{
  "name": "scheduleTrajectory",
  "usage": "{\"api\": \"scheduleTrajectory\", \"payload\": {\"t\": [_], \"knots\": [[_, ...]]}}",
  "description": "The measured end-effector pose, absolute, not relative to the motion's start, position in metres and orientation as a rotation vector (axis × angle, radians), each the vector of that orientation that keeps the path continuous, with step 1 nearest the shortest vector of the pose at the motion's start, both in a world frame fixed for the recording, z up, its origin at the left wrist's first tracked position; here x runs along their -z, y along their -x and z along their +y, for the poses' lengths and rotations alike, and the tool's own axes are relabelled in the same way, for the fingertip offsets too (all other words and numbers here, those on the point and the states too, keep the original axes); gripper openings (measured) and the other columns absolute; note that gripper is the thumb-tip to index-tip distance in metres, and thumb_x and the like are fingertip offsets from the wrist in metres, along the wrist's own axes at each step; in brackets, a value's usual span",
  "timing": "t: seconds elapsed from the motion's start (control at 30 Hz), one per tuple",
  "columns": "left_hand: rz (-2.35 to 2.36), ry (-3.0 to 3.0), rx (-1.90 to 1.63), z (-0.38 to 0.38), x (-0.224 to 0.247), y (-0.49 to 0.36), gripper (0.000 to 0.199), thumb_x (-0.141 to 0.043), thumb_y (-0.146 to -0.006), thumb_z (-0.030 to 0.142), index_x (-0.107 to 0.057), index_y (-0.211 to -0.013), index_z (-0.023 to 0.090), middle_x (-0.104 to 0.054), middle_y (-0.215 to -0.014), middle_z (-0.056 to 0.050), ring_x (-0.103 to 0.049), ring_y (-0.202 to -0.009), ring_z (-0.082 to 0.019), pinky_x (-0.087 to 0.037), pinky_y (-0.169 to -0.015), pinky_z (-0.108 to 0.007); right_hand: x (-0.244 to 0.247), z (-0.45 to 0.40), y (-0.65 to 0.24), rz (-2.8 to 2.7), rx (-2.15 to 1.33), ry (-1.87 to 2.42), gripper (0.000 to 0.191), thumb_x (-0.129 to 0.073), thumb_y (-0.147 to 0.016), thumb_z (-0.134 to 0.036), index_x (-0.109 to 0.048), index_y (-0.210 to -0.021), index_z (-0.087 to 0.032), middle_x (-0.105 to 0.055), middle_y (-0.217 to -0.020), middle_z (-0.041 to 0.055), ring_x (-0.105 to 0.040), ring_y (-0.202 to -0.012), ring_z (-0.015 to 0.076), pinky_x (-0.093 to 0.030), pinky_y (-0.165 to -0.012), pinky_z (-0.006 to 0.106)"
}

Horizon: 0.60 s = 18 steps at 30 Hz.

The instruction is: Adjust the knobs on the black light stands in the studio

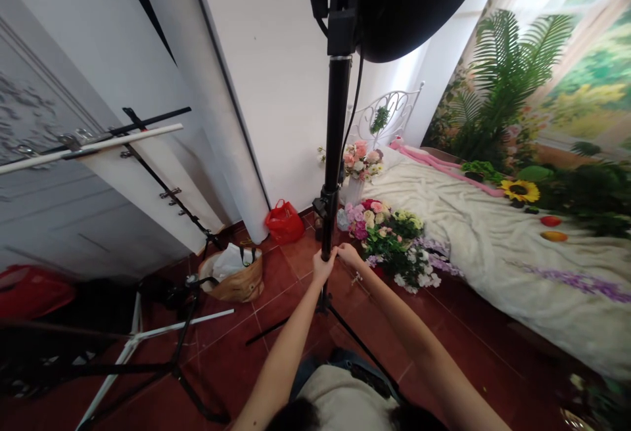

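A black light stand (pixel 337 109) rises upright in front of me, with a large black lamp dish (pixel 409 4) at its top. My left hand (pixel 323 267) is wrapped around the lower part of the pole. Close beside it on the right, my right hand (pixel 349 255) has its fingers pinched together at the pole; what they grip is too small to make out. A black clamp collar (pixel 323 202) sits on the pole above both hands. Below them, the stand's legs (pixel 352 332) spread over the floor. A cable hangs from the lamp along the pole.
Artificial flowers (pixel 389 234) crowd the floor right of the stand, against a bed with a cream blanket (pixel 468 221). Behind on the left are a red bag (pixel 284 222) and a wicker basket (pixel 241 280). More stands, including a white-legged one (pixel 133 339), occupy the left side.
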<state>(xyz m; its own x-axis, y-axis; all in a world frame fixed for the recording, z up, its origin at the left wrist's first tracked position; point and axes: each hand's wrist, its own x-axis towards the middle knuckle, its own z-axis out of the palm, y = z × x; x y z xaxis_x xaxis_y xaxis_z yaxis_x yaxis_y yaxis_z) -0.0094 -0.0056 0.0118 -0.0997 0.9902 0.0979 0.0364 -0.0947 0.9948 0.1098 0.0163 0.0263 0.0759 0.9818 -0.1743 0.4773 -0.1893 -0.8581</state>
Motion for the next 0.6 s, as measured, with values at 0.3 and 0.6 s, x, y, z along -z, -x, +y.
{"api": "scheduleTrajectory", "payload": {"t": [0.3, 0.6], "knots": [[1.248, -1.218, -1.341, -0.005, -0.011, 0.012, 0.036, -0.068, -0.065, 0.049, -0.063, -0.065, 0.013, -0.062, -0.062, -0.004, -0.055, -0.059, -0.013, -0.042, -0.057, -0.023, 0.012, -0.002, -0.11, -1.82, -0.359, 1.66, 0.048, -0.016, -0.096, -0.036, -0.06, -0.093, -0.018, -0.065, -0.091, 0.0088, -0.06, -0.086, 0.0172, -0.041, -0.074, 0.024], [1.195, -1.181, -1.324, -0.004, -0.012, 0.013, 0.036, -0.073, -0.059, 0.047, -0.061, -0.063, 0.013, -0.059, -0.061, -0.002, -0.052, -0.057, -0.011, -0.041, -0.058, -0.023, 0.019, 0.011, -0.106, -1.881, -0.298, 1.652, 0.052, -0.011, -0.096, -0.023, -0.058, -0.075, -0.014, -0.063, -0.077, 0.0132, -0.058, -0.076, 0.0185, -0.043, -0.075, 0.029]]}}
